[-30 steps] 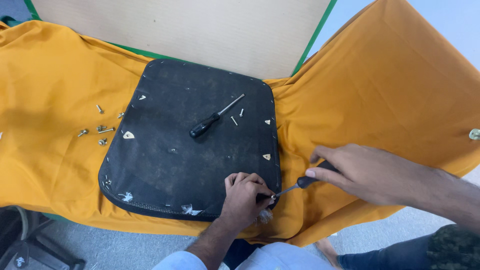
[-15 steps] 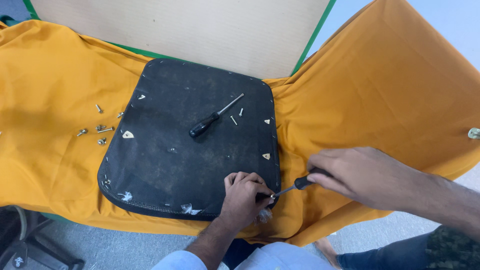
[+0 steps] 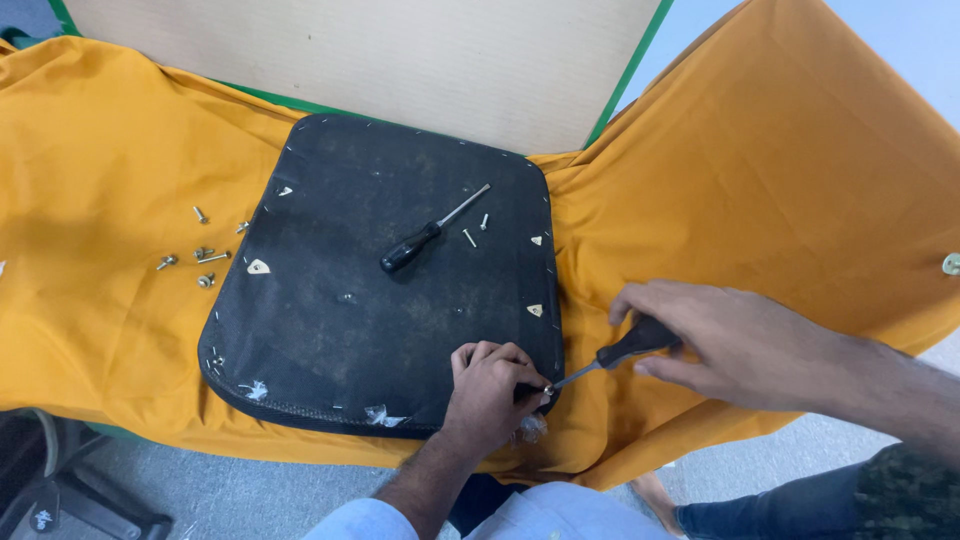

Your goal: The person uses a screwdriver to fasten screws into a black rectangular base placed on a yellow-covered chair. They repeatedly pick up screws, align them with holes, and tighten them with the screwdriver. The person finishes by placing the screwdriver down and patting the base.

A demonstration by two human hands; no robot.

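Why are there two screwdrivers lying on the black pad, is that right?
Not quite. The head view shows one black-handled screwdriver lying on the black square pad. The other black-handled screwdriver is in the right hand, its tip by the left hand.

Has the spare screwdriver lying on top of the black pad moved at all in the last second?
No. The spare screwdriver lies at the same slant in the same spot on the black pad, with the two loose screws beside its shaft as before.

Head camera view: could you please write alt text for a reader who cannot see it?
A right hand works a screwdriver at the corner of a black seat pad while the left hand steadies it. Beneath is an orange cloth, with loose screws left.
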